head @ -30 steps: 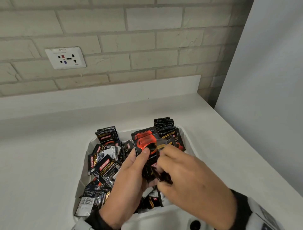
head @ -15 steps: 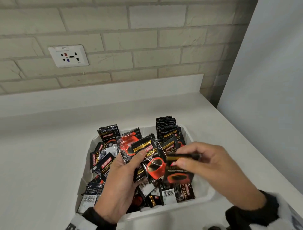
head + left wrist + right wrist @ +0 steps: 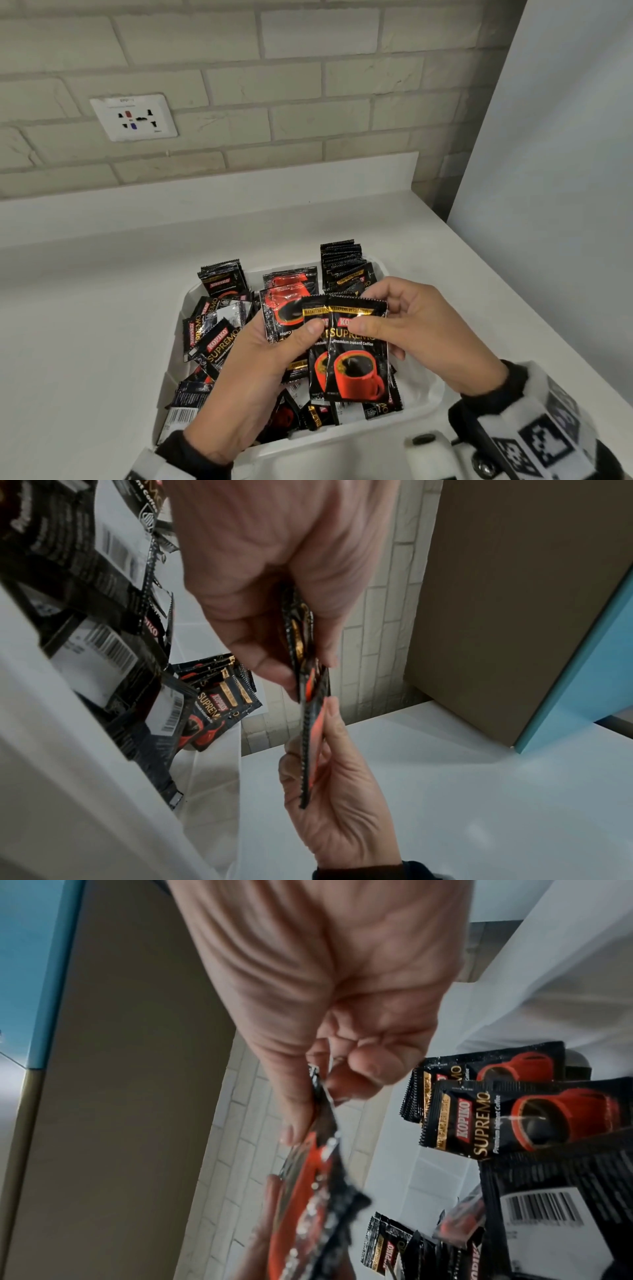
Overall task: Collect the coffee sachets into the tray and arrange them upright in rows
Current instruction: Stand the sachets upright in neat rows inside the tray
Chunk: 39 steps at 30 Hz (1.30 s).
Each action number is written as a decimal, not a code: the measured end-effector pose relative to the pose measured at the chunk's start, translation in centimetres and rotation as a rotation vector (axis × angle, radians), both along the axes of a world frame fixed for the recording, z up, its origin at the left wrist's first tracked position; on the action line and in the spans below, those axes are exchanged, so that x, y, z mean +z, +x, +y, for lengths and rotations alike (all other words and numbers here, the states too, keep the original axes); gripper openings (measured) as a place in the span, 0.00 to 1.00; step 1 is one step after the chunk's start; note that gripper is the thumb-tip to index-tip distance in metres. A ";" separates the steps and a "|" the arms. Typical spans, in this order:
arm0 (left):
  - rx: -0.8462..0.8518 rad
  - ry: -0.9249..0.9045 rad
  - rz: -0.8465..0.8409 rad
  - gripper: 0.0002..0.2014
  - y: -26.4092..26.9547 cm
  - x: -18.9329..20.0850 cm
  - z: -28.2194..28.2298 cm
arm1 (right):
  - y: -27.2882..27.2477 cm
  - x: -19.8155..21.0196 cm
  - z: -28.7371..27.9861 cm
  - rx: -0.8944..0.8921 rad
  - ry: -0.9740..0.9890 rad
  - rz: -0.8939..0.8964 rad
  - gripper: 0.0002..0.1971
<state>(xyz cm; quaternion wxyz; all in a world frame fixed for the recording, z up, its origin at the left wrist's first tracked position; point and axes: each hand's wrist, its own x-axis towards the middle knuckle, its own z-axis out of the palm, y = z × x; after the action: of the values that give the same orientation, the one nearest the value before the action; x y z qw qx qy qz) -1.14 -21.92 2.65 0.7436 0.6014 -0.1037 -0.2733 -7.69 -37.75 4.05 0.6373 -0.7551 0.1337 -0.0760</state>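
Note:
A white tray (image 3: 423, 406) on the counter holds several black coffee sachets printed with a red cup. My left hand (image 3: 301, 337) grips a small fanned stack of sachets (image 3: 291, 311) above the tray, thumb on the front. My right hand (image 3: 371, 315) pinches the top edge of the front sachet (image 3: 356, 373), which lies upright against that stack. The left wrist view shows the held sachets (image 3: 306, 723) edge-on between both hands. Upright sachets stand at the tray's far right corner (image 3: 342, 263) and far left corner (image 3: 221, 277). Loose sachets (image 3: 212, 339) lie jumbled on the tray's left side.
The tray sits on a white counter (image 3: 85, 325) with a low upstand along a brick wall. A wall socket (image 3: 133, 116) is at the upper left. A tall pale panel (image 3: 548, 171) bounds the counter on the right.
My right hand has brought its sachet from edge-on and apart to flat against the front of the stack in my left hand. Both hands sit slightly higher over the tray.

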 end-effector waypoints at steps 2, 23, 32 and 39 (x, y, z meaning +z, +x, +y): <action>-0.022 0.001 -0.006 0.15 0.1 0.0 0.2 | 0.1 -0.1 0.0 -0.009 0.001 -0.002 0.19; 0.043 0.062 -0.141 0.15 1.1 -0.6 1.2 | 1.9 2.4 -4.0 0.217 -0.371 0.076 0.10; 0.140 0.022 -0.122 0.11 1.7 0.4 2.3 | 6.7 0.2 -6.6 0.319 -0.767 0.205 0.14; 0.144 0.024 -0.069 0.09 1.7 0.5 2.7 | 7.6 -1.4 -5.5 0.354 -0.909 0.223 0.17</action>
<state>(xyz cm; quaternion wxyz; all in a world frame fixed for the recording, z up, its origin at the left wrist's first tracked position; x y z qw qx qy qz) 0.58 -19.21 3.20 0.7499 0.6253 -0.0827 -0.1995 -0.14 -43.21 2.62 0.2289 -0.9711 0.0242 0.0640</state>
